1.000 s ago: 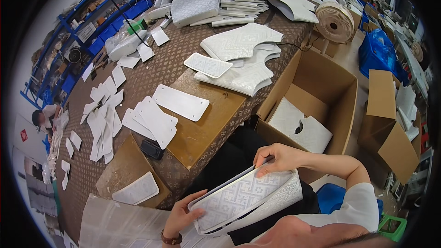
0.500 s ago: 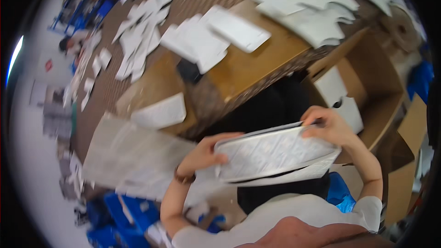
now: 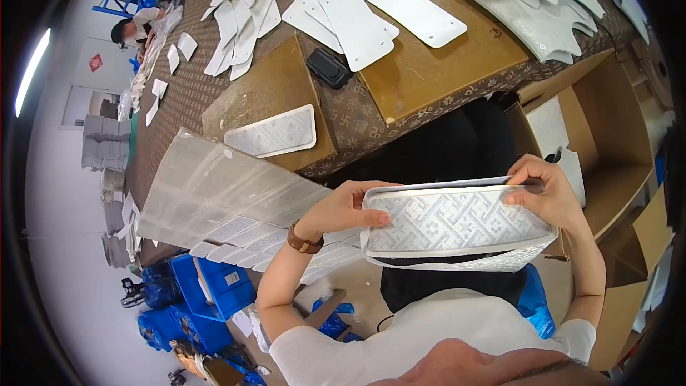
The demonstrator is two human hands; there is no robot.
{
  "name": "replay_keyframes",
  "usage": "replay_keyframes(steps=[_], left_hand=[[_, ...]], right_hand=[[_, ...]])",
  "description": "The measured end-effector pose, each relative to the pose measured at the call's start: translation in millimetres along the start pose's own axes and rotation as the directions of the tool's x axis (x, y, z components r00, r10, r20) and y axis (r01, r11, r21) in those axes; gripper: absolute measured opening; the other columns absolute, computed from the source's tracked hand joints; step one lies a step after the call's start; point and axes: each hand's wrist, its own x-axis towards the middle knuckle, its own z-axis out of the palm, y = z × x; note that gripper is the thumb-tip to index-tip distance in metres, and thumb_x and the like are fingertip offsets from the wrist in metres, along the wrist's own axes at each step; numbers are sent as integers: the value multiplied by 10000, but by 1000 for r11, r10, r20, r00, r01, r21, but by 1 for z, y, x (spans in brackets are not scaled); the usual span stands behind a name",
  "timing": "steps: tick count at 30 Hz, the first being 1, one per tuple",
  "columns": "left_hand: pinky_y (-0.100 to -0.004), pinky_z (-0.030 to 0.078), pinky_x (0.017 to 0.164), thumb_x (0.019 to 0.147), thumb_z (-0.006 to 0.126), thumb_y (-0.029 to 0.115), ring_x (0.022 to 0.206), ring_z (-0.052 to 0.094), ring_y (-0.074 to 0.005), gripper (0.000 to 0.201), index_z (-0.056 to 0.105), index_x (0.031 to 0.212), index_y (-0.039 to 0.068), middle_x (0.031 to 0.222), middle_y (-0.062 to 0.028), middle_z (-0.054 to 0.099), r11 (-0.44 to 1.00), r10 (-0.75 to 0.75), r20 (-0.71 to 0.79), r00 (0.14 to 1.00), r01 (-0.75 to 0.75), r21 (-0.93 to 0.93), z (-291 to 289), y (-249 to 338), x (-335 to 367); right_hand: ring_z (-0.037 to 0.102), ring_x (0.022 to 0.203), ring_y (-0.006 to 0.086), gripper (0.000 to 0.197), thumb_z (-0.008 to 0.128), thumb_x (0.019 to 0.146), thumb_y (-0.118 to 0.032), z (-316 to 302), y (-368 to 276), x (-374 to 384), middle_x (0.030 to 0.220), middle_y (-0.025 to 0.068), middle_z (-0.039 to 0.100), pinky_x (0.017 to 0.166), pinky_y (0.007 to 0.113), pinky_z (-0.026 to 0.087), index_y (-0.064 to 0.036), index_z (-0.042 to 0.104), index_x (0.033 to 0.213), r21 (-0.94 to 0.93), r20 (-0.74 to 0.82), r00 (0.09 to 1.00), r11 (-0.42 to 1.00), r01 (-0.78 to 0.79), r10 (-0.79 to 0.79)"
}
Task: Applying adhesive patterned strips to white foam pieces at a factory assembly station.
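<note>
Both hands hold a long patterned panel (image 3: 450, 225) with rounded corners, a pale border and a grey-white lattice design, in front of my lap. My left hand (image 3: 350, 211) is closed on its left end, thumb on the patterned face and fingers behind. At the upper right corner my right hand (image 3: 547, 189) pinches the edge between thumb and fingers. Behind the top edge shows a thin darker layer. A second patterned strip (image 3: 493, 261) hangs below the panel, with a dark gap between them. A similar panel (image 3: 271, 132) lies on a brown board (image 3: 250, 96) on the table.
White panels (image 3: 357, 25) and a black box-shaped object (image 3: 329, 68) lie ahead on the patterned tablecloth (image 3: 193, 93). An open cardboard box (image 3: 600, 129) stands at right. A translucent sheet (image 3: 221, 193) leans at left above blue bins (image 3: 221, 286). Another person (image 3: 139, 25) works far left.
The panel has turned from tilted, right end higher, to nearly level. Both hands keep their hold on it. The whole view has shifted, so the table's contents appear further right.
</note>
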Motion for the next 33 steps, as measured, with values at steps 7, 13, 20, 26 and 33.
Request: replay_keyframes(steps=[7, 13, 20, 26, 33], left_hand=[[-248, 497, 863, 835, 780, 183, 989, 602, -87, 543, 591, 1310, -1, 1134, -59, 682, 1000, -8, 3, 1000, 8, -25, 1, -1, 1], [-250, 498, 866, 860, 774, 217, 966, 622, -98, 507, 611, 1290, 4, 1101, -64, 701, 999, -29, 41, 999, 30, -24, 1, -1, -1], [-241, 498, 809, 834, 785, 160, 913, 605, -72, 437, 643, 1204, -25, 1029, -26, 700, 998, -64, 32, 997, 64, -13, 7, 9, -6], [-250, 503, 806, 817, 806, 186, 897, 610, -77, 504, 619, 1238, -19, 1040, -36, 698, 991, -112, 112, 987, 102, 88, 1, 24, -4], [-265, 503, 830, 831, 792, 229, 917, 626, -109, 573, 562, 1288, -29, 1048, -94, 697, 845, -237, 404, 884, -18, 534, 12, 76, 28]], right_hand=[[584, 842, 122, 220, 853, 712, -91, -2, 1, -2, 952, 40, 589, 784, 259, 471, -17, 674, 815, -32, -1, 1000, 999, 5, -5], [584, 836, 120, 208, 850, 720, -79, -2, 1, -5, 928, 38, 594, 775, 256, 470, -18, 673, 811, -66, -6, 1000, 998, 8, -9], [593, 831, 127, 198, 845, 728, -58, 0, -2, -9, 902, 36, 605, 775, 266, 478, -15, 668, 807, -77, -2, 1000, 997, 22, -22], [627, 817, 137, 209, 839, 750, -92, 2, -5, -8, 847, 57, 636, 804, 287, 522, 7, 660, 797, -76, 12, 1000, 997, -6, 7], [624, 811, 132, 193, 832, 756, -83, 10, -13, -21, 844, 58, 636, 767, 282, 515, 1, 664, 798, -82, 18, 1000, 997, 13, -12]])
